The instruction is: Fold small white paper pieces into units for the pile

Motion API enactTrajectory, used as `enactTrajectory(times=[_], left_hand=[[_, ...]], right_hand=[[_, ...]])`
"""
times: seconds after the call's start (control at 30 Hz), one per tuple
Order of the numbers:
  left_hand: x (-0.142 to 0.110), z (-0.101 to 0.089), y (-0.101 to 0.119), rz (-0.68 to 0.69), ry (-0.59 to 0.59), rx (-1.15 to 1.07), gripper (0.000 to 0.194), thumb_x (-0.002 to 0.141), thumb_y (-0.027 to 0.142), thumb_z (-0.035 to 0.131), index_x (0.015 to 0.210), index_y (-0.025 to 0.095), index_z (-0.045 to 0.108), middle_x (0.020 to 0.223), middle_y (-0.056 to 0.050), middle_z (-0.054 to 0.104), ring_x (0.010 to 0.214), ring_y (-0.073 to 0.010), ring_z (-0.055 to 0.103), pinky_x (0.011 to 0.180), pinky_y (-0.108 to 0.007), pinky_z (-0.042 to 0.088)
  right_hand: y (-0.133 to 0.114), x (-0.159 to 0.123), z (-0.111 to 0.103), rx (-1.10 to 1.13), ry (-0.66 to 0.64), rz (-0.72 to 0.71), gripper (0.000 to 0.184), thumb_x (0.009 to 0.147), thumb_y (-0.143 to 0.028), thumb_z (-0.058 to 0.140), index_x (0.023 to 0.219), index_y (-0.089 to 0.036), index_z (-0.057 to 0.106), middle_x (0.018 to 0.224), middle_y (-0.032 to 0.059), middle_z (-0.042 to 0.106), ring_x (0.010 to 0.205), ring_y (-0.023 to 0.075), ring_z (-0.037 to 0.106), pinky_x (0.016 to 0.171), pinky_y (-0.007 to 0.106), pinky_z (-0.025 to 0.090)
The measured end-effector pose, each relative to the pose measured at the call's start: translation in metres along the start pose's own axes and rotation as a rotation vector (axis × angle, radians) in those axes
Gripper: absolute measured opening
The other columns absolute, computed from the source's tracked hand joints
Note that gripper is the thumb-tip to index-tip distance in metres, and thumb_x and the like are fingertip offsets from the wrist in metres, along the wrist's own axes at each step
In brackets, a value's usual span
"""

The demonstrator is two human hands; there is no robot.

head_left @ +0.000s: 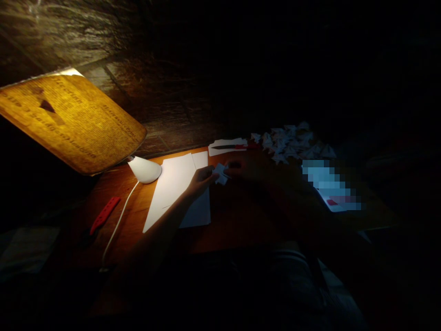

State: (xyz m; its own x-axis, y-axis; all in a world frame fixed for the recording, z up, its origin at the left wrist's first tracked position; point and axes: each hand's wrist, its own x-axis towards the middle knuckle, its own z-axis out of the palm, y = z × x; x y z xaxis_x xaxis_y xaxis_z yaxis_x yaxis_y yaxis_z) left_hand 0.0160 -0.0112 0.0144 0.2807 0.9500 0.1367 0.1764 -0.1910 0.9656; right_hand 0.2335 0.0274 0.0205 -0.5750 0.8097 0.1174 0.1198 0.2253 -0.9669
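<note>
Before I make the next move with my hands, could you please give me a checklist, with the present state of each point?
1. Left hand holding the folded paper: ok, it grips the left edge.
2. Right hand grip: cannot tell; it is at the other side, in shadow.
3. Light at the right hand: not ok, very dim, although the lamp is lit.
4. Red-handled knife apart from the hands: ok, it lies beyond them.
5. Lamp cord apart from both hands: ok, it runs left of them.
6. Sharpness of creases: cannot tell, too small.

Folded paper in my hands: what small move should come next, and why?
Perhaps press a crease into the folded paper with the right hand: the left hand pinches one side, the right meets the other, and paper corners stick out.
</note>
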Motion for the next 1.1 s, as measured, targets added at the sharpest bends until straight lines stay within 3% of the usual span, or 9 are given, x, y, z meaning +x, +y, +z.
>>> enactTrajectory(times=[0.13,0.4,0.57,0.73,0.83,0.93,1.1], left_hand=[[-0.001,0.001,0.003,0.009,0.020,0.048,0.067,0.076,0.080,0.077,0.061,0.018,0.056,0.056,0.002,0.050,0.055,-0.0103,0.044,0.053,-0.024,0.030],[-0.001,0.000,-0.001,0.006,0.064,0.039,0.061,0.078,0.074,0.079,0.065,0.017,0.061,0.058,0.001,0.053,0.056,-0.0113,0.046,0.053,-0.024,0.031],[0.000,0.001,0.003,0.040,0.018,0.053,0.066,0.078,0.080,0.076,0.067,0.017,0.061,0.058,0.002,0.053,0.056,-0.0107,0.046,0.054,-0.024,0.032],[0.000,0.000,-0.002,-0.001,0.009,0.015,0.060,0.071,0.072,0.087,0.080,0.015,0.068,0.067,0.000,0.063,0.061,-0.0125,0.055,0.057,-0.024,0.038],[0.000,-0.002,-0.007,0.009,0.031,0.015,0.058,0.071,0.069,0.089,0.073,0.016,0.066,0.066,-0.001,0.063,0.060,-0.0126,0.054,0.056,-0.024,0.037],[0.003,-0.004,-0.012,0.018,0.066,-0.001,0.059,0.070,0.070,0.089,0.067,0.017,0.062,0.063,0.000,0.062,0.057,-0.0118,0.051,0.054,-0.024,0.034],[0.008,-0.004,-0.015,0.074,0.148,-0.002,0.061,0.069,0.071,0.088,0.066,0.017,0.060,0.060,0.001,0.057,0.057,-0.0105,0.047,0.054,-0.024,0.031]], right_hand=[[0.002,0.000,-0.001,0.018,-0.033,0.013,0.033,0.076,-0.049,0.076,0.077,-0.019,0.065,0.073,-0.0006,0.061,0.067,0.0141,0.051,0.062,0.028,0.040],[0.004,0.000,0.002,-0.002,-0.057,0.013,0.051,0.078,-0.069,0.072,0.076,-0.019,0.063,0.073,-0.0007,0.057,0.067,0.0142,0.048,0.063,0.029,0.038],[0.000,-0.001,0.000,-0.059,-0.020,-0.003,0.048,0.079,-0.066,0.072,0.073,-0.019,0.062,0.071,-0.0014,0.055,0.067,0.0140,0.046,0.064,0.030,0.035],[0.000,-0.001,0.001,-0.076,-0.050,-0.009,0.051,0.079,-0.067,0.072,0.069,-0.020,0.059,0.067,-0.0025,0.052,0.064,0.0132,0.045,0.061,0.030,0.033],[0.000,-0.002,0.003,-0.071,-0.072,-0.008,0.051,0.079,-0.068,0.072,0.070,-0.019,0.061,0.067,-0.0025,0.052,0.064,0.0135,0.046,0.060,0.029,0.034],[0.002,-0.002,0.003,-0.027,-0.109,-0.017,0.044,0.074,-0.060,0.080,0.078,-0.018,0.066,0.076,0.0002,0.062,0.072,0.0159,0.054,0.064,0.029,0.040],[0.005,0.002,0.003,-0.015,0.040,-0.042,0.030,0.072,-0.043,0.082,0.079,-0.019,0.065,0.079,0.0011,0.064,0.075,0.0170,0.056,0.068,0.030,0.044]])
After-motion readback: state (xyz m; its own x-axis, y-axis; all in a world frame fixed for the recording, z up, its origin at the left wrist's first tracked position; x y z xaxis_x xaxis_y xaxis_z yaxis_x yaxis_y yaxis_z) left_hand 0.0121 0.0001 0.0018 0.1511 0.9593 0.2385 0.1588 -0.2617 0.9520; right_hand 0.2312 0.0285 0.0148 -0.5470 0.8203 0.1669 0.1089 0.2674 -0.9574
